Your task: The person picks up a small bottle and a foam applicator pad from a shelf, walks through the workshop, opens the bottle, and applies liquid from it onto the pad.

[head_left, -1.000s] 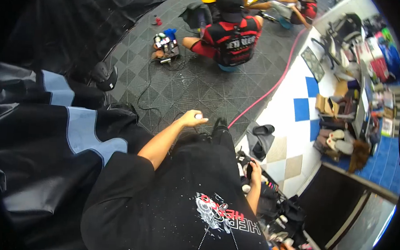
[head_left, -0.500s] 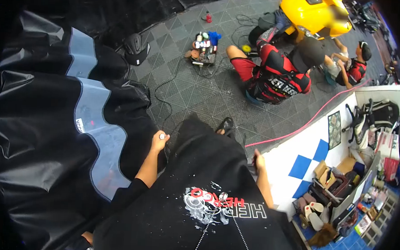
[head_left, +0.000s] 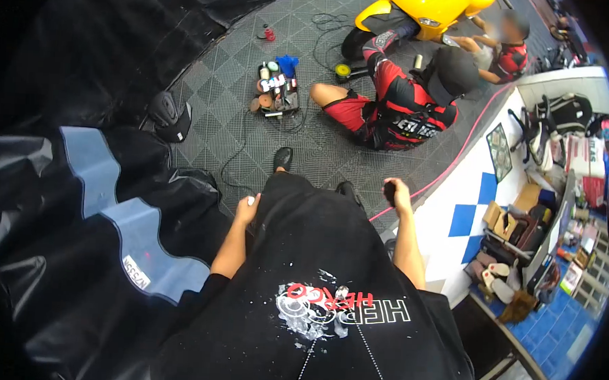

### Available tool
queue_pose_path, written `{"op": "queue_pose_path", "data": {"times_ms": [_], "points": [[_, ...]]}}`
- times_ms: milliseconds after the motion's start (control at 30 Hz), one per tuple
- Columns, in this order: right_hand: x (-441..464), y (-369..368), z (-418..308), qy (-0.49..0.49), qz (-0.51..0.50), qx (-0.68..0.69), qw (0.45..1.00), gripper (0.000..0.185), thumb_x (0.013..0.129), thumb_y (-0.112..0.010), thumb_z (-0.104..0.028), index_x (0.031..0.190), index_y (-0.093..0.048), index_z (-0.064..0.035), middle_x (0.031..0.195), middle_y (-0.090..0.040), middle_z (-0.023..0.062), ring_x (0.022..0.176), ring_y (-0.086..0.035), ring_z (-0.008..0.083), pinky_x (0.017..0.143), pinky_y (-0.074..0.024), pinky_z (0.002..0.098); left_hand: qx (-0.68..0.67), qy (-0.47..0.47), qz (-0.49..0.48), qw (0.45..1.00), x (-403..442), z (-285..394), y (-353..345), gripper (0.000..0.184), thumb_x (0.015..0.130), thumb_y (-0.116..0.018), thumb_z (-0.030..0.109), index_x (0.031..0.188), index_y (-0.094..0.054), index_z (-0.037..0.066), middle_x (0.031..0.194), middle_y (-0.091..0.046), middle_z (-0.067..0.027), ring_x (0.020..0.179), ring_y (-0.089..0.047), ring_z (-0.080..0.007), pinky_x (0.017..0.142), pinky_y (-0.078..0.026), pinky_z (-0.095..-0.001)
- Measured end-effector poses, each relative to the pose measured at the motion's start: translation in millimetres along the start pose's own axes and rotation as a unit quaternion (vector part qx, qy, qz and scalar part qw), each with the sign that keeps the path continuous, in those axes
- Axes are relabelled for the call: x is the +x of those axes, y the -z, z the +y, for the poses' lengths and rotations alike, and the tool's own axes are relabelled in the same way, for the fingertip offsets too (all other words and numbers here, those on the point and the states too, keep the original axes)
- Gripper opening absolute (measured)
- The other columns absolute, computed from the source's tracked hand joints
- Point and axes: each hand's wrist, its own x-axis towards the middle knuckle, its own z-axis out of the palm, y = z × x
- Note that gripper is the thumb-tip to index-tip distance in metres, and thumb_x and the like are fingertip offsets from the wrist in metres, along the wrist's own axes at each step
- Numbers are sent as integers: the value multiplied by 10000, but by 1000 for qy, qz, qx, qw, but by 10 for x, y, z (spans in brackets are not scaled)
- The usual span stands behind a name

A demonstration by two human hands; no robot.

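Observation:
My left hand (head_left: 248, 209) is closed around a small white-topped object (head_left: 251, 200), mostly hidden by the fingers, beside my black shirt. My right hand (head_left: 399, 194) grips a small dark object (head_left: 389, 192) over the edge of the grey tiled floor. My feet in black shoes (head_left: 283, 159) show between the hands. A tray of bottles and pads (head_left: 279, 102) with a blue cloth (head_left: 287, 65) stands on the floor ahead.
A person in red and black (head_left: 410, 113) sits on the floor by a yellow vehicle (head_left: 438, 7), with another person (head_left: 511, 56) beyond. A pink hose (head_left: 459, 156) runs along the floor edge. Black sheeting (head_left: 30, 246) hangs at left; boxes and shoes (head_left: 494, 283) lie right.
The view has turned and moved along the floor. A foot has come forward on the left. My right hand, with the dark object, is now raised farther out; my left hand stays closed.

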Motion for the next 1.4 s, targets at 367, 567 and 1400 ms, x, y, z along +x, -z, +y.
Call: {"op": "queue_pose_path", "data": {"times_ms": [367, 567, 1400], "points": [[-303, -1648, 2978, -20, 100, 210, 972, 357, 1003, -612, -304, 1121, -678, 27, 1004, -706, 71, 910, -632, 136, 836, -497, 279, -24, -44, -95, 994, 2063, 938, 1334, 433, 882, -743, 426, 828, -677, 2, 705, -623, -26, 678, -569, -155, 665, -481, -332], [-833, -2095, 1337, -22, 206, -1, 978, 522, 1013, -548, -448, 855, -646, 39, 769, -633, 77, 768, -574, 152, 724, -466, 334, 11, -73, -185, 980, 2249, 1023, 1184, 419, 904, -715, 433, 754, -635, 49, 675, -625, -18, 605, -570, -142, 583, -466, -328], [-605, -2050, 255, -135, 38, -90, 986, 412, 889, -698, -359, 929, -720, 51, 794, -684, 99, 638, -619, 190, 598, -482, 349, 49, -25, -220, 974, 1955, 311, 1142, 330, 837, -779, 297, 921, -710, -15, 851, -709, -82, 758, -634, -177, 702, -505, -356]]}}
